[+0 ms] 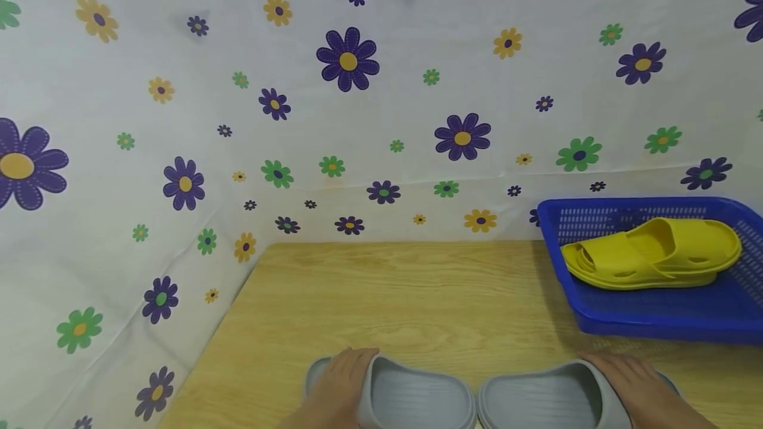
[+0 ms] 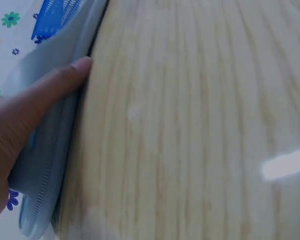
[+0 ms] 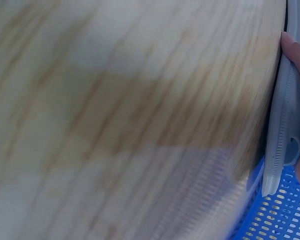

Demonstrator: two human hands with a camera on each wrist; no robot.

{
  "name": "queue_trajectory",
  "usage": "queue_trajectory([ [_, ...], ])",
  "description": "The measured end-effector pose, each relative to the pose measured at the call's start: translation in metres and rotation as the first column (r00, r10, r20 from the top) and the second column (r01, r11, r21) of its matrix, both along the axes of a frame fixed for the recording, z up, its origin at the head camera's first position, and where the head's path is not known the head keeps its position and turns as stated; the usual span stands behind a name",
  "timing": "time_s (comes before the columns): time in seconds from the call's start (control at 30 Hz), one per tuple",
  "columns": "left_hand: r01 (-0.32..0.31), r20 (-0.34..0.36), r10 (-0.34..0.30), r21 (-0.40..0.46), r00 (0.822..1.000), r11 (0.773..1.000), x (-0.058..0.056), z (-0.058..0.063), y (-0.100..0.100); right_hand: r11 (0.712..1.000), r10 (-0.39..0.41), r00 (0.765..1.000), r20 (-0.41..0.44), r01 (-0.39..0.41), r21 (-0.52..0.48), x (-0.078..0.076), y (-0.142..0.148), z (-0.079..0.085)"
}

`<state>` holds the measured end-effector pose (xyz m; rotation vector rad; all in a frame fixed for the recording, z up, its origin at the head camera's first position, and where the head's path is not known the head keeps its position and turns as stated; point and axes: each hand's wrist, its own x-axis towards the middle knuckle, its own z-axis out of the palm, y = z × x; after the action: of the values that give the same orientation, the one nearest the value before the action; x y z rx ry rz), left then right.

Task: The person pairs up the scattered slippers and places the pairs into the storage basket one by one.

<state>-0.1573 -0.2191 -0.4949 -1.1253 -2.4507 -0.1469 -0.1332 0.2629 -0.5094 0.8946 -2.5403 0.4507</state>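
Two grey slippers lie on the wooden tabletop at the bottom of the head view, heel ends together. My left hand (image 1: 341, 386) grips the left slipper (image 1: 423, 399) across its upper. Around the upper of the right slipper (image 1: 539, 399) my right hand (image 1: 644, 389) has its hold. The left wrist view shows the left thumb (image 2: 65, 77) pressed along the sole side of the slipper (image 2: 45, 160). In the right wrist view a fingertip (image 3: 288, 41) lies at the sole edge of the slipper (image 3: 280, 120). The head view cuts off both slippers' near edges.
A blue plastic basket (image 1: 656, 331) stands at the right, with yellow slippers (image 1: 703, 243) lying in it. Wood-grain tabletop (image 1: 393, 296) stretches behind the grey slippers. White flower-patterned cloth (image 1: 405, 104) covers the back and left side.
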Motion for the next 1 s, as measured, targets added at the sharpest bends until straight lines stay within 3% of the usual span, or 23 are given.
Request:
queue_trajectory([
  [0.33, 0.034, -0.012, -0.034, 0.027, 0.999, 0.999, 0.001, 0.003, -0.002, 0.999, 0.010, 1.000, -0.026, -0.009, 0.052, 0.002, -0.001, 0.007],
  [0.5, 0.065, -0.092, -0.061, 0.043, 0.994, 0.997, 0.001, 0.003, -0.002, 0.999, 0.004, 1.000, -0.005, -0.003, 0.039, 0.005, -0.002, 0.010],
  [0.8, 0.117, -0.228, -0.107, 0.030, 0.968, 0.993, -0.001, 0.001, -0.001, 0.999, 0.033, 0.999, -0.018, -0.033, 0.003, 0.009, -0.003, 0.013],
  [1.0, 0.115, -0.223, -0.104, 0.037, 0.969, 0.993, 0.001, 0.001, 0.000, 0.999, 0.051, 0.998, -0.041, -0.051, -0.008, 0.009, -0.003, 0.013],
])
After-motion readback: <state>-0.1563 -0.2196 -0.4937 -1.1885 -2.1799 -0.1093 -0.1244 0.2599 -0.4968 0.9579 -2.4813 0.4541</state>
